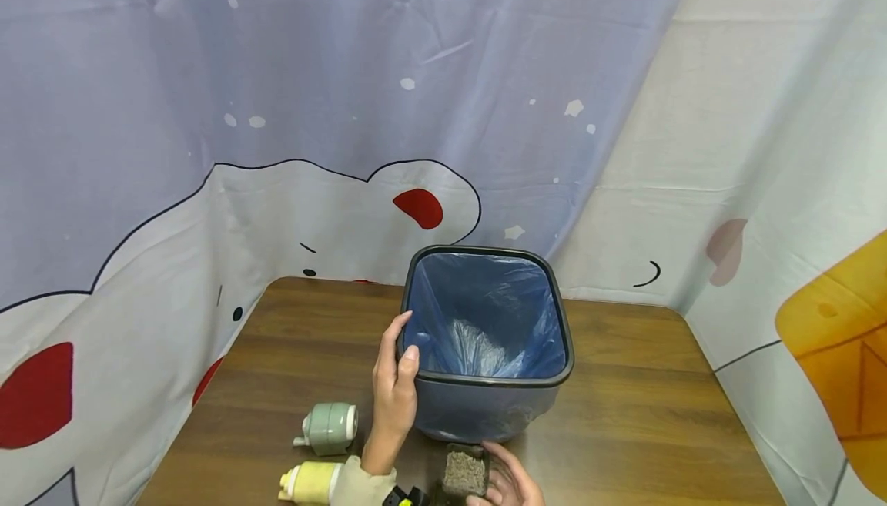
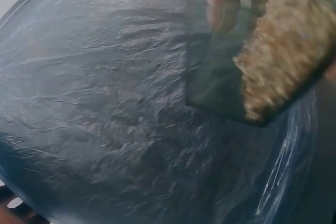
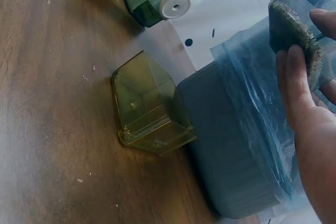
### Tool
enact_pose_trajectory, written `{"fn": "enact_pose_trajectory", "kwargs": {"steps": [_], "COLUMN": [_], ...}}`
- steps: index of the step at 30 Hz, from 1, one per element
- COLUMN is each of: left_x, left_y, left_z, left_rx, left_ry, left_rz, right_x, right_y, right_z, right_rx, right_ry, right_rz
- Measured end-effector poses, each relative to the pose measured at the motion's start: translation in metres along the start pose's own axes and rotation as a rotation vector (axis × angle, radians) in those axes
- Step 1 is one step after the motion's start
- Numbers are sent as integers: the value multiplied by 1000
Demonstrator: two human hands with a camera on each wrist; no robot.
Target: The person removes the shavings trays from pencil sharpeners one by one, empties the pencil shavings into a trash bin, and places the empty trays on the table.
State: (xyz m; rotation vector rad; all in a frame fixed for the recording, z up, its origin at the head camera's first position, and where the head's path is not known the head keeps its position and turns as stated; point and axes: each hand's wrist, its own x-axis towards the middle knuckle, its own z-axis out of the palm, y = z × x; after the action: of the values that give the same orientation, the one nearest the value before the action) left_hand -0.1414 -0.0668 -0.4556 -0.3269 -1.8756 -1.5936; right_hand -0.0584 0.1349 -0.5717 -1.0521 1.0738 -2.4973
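My left hand [image 1: 396,383] grips the left rim of a trash bin [image 1: 478,407] lined with a blue plastic bag [image 1: 478,336]. In front of the bin, my right hand [image 1: 511,479] holds a small clear, dark-greenish shavings container [image 2: 210,77] by its side. Pale brown shavings [image 1: 465,473] lie heaped in it. The right wrist view shows this container tilted beside the bag, with fingers along it. On the left stand a green pencil sharpener [image 1: 329,427] and a yellow pencil sharpener [image 1: 310,483], both lying on their sides.
A see-through yellow box [image 3: 139,98] lies on the wooden table [image 3: 52,129], close to the bin's outer wall. Small bits of shavings are scattered about it. Printed cloth [image 1: 312,90] hangs behind and beside the table.
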Motion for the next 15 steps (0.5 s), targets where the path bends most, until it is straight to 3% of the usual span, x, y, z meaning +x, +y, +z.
{"fn": "enact_pose_trajectory", "kwargs": {"steps": [4, 12, 15], "left_x": [0, 5, 6], "left_y": [5, 36, 38], "left_z": [2, -1, -1], "left_rx": [-38, -44, -37], "left_ry": [0, 2, 5], "left_rz": [-10, -5, -1], "right_x": [-1, -3, -4], "right_y": [-1, -3, -4], "right_z": [-1, -4, -8], "right_rx": [-42, -107, -51], "right_ry": [-2, 28, -9], "right_rz": [-51, -57, -49]}}
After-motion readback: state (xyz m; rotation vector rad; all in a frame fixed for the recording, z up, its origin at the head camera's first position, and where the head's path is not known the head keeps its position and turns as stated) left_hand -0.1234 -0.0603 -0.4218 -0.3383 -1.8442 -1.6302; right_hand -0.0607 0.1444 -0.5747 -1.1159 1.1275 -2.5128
